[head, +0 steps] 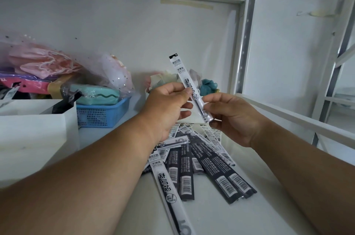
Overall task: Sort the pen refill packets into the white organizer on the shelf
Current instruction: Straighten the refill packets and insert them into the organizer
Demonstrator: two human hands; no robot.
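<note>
My left hand [165, 106] pinches the middle of a long white pen refill packet [180, 73], held nearly upright above the shelf. My right hand [232, 119] curls around the packet's lower end. Below both hands lies a pile of pen refill packets [199, 163], several black with barcodes and some white, fanned out on the white shelf [249, 221]. The white organizer [36, 134] stands at the left edge of the shelf, with a dark packet [66, 103] sticking out of its top.
A blue mesh basket [101, 113] with a teal case sits behind the organizer. Pink bags and netting are piled at the back left. Crumpled cloth items lie at the back centre. A white rail [288, 117] and upright post bound the shelf on the right.
</note>
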